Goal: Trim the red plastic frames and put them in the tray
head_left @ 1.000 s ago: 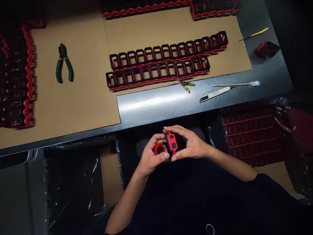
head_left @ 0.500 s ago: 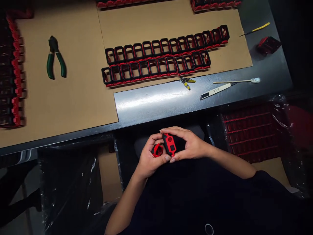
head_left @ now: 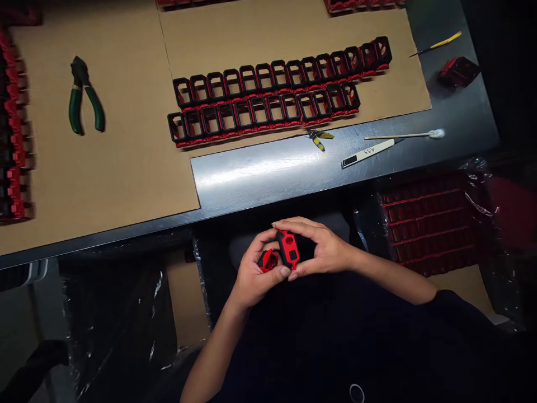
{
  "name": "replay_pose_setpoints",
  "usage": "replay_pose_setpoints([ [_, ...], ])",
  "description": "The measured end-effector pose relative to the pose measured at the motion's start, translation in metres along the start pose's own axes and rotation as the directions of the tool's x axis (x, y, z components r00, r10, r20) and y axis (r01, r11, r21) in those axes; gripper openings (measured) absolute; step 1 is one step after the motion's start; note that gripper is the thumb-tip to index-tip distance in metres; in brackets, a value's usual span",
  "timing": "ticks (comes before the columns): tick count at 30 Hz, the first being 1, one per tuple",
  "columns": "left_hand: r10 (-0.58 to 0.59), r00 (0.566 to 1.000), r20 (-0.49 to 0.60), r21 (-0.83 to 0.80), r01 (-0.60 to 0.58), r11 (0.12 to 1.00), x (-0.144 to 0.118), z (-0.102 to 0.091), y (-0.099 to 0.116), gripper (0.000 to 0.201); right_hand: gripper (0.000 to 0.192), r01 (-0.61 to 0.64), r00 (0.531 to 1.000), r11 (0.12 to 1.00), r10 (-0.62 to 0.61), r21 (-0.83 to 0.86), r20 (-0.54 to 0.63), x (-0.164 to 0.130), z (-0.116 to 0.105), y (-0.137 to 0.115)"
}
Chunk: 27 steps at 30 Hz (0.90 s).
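Note:
My left hand [head_left: 254,277] is closed around a red and black plastic piece with a hollow end [head_left: 268,261]. Between my two hands, above my lap, a red and black plastic housing [head_left: 290,247] is held on edge; a round hole and a square opening show in its red face. The fingers and thumb of my right hand [head_left: 327,249] grip this housing at its top and bottom ends. Fingertips of the left hand also lie close to its lower end; whether they press on it I cannot tell.
Two rows of black and red frames [head_left: 235,84] stand on cardboard [head_left: 126,173] on the metal table [head_left: 251,179]. Green-handled pliers [head_left: 86,101], yellow tweezers [head_left: 321,140], a white-handled tool [head_left: 367,154], a cotton swab [head_left: 403,135] and a plastic-lined box of parts [head_left: 428,224] surround me.
The view has shifted slightly, so the table's things sit a little further left and up. Both hands keep their hold, with the housing and the piece tilted very slightly differently.

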State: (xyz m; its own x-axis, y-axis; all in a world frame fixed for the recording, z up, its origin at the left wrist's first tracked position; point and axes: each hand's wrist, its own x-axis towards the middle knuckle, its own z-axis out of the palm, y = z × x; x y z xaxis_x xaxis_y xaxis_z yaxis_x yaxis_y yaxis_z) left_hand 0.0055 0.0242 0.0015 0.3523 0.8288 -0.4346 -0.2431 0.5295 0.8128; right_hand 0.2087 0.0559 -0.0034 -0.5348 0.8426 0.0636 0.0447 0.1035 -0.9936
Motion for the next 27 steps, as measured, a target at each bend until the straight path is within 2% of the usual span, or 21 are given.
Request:
replay_pose_setpoints([
  [8, -0.010, 1.000, -0.026, 0.006, 0.010, 1.000, -0.001, 0.002, -0.001, 0.063, 0.083, -0.001, 1.000, 0.999, 0.001, 0.035, 0.005, 0.000, 0.001, 0.001],
  [12, -0.038, 0.993, -0.110, 0.064, 0.045, 0.997, -0.003, 0.005, 0.002, 0.061, 0.084, -0.058, 0.998, 0.998, 0.057, 0.032, 0.013, -0.002, 0.001, 0.002],
  [15, -0.036, 0.978, -0.205, 0.132, 0.064, 0.989, -0.006, 0.007, 0.005, 0.060, 0.091, -0.132, 0.991, 0.982, 0.130, 0.137, 0.022, -0.004, -0.003, 0.003],
  [17, -0.021, 0.972, -0.233, 0.179, 0.065, 0.982, -0.009, 0.009, 0.007, 0.060, 0.083, -0.207, 0.977, 0.944, 0.213, 0.256, 0.008, -0.007, -0.007, 0.005],
  [21, 0.000, 0.976, -0.219, 0.274, 0.062, 0.960, -0.013, 0.011, 0.009, 0.061, 0.042, -0.335, 0.931, 0.837, 0.363, 0.432, 0.019, -0.011, -0.010, 0.005],
  [25, 0.030, 0.978, -0.208, 0.337, 0.043, 0.941, -0.014, 0.011, 0.008, 0.062, 0.037, -0.395, 0.904, 0.713, 0.414, 0.580, 0.107, -0.010, -0.005, 0.003],
  [27, 0.068, 0.977, -0.202, 0.391, 0.017, 0.920, -0.014, 0.010, 0.007, 0.062, 0.036, -0.398, 0.898, 0.675, 0.425, 0.621, 0.114, -0.009, -0.001, 0.004],
])
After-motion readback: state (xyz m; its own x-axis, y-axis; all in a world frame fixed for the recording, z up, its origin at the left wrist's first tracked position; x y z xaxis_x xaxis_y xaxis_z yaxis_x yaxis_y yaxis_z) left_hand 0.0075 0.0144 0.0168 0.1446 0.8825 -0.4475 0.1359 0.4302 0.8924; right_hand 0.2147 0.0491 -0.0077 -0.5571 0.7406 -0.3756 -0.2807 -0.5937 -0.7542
